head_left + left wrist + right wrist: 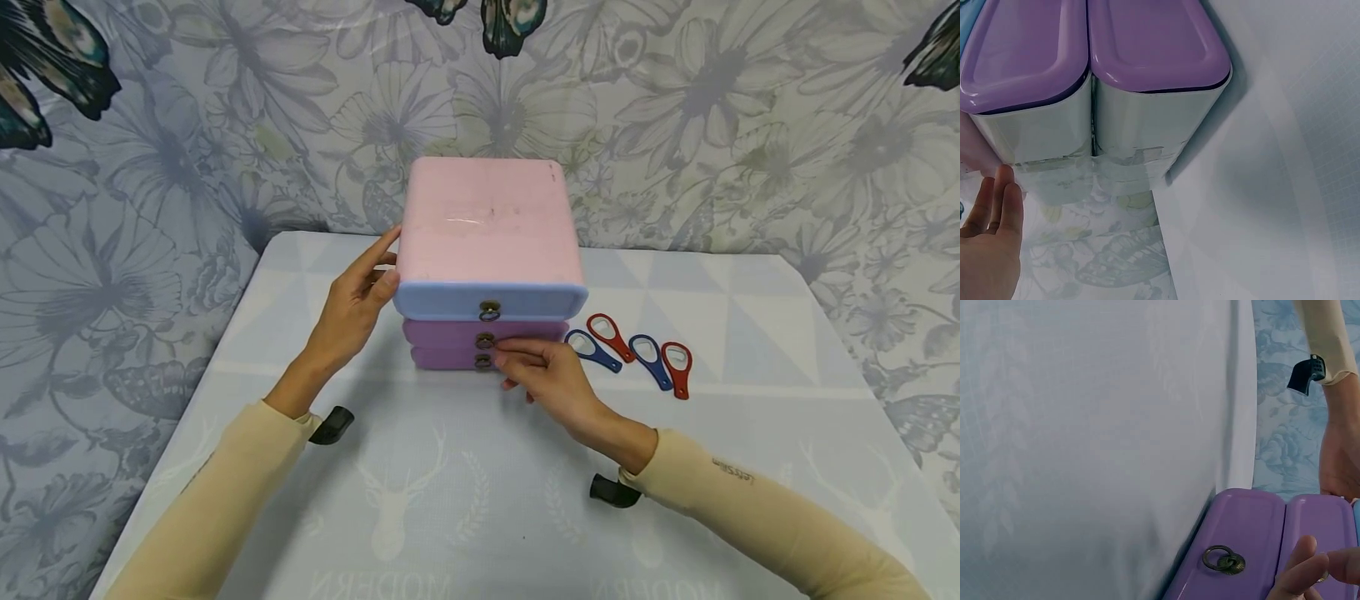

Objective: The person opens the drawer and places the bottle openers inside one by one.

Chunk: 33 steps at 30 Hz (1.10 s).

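Observation:
A small drawer cabinet [491, 221] with a pink top stands on the table. Its top drawer [442, 301] has a light blue front; the two drawers below are purple, the middle drawer [442, 334] and the bottom drawer [442, 359]. Each front carries a bronze ring pull. My left hand [348, 308] rests against the cabinet's left side, fingers extended. With thumb and fingertips, my right hand [551, 379] pinches the ring pull [484, 341] of the middle drawer, partly hidden by the fingers in the right wrist view. The bottom ring pull [1225, 559] hangs free just beside them.
Right of the cabinet lie several small red and blue things with loop heads, among them a red one [678, 371] and a blue one [651, 362]. Behind the table [750, 333] hangs a flower-patterned cloth [712, 125].

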{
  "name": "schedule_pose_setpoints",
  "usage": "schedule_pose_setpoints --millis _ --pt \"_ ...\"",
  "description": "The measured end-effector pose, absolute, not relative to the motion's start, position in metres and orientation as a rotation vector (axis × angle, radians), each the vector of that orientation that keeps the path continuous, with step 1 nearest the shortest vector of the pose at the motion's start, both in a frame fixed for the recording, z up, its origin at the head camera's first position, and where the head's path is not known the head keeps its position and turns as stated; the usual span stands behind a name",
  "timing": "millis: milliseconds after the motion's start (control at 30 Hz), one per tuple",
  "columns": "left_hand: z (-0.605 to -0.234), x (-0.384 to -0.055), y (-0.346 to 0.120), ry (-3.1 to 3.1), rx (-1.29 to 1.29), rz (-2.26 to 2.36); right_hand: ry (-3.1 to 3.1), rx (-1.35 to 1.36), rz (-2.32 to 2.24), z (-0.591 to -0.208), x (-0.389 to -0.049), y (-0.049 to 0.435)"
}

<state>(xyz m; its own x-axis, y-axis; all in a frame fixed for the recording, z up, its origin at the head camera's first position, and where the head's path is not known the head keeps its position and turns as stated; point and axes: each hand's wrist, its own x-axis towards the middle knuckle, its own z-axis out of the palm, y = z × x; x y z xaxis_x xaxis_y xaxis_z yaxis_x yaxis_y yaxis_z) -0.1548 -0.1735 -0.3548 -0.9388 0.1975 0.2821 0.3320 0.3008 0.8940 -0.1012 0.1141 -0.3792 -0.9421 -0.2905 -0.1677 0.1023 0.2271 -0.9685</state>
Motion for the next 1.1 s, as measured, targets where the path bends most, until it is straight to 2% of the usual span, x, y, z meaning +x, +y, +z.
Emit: schedule_pose_setpoints --millis 533,1100 --pt "-0.357 -0.155 -0.174 -2.418 -0.497 -1.741 2.197 -0.152 -1.788 -0.388 -0.107 0.096" --pt "-0.354 -0.154 -0.173 -2.436 -0.487 -1.709 2.193 -0.172 -1.795 -0.386 -0.106 0.100"
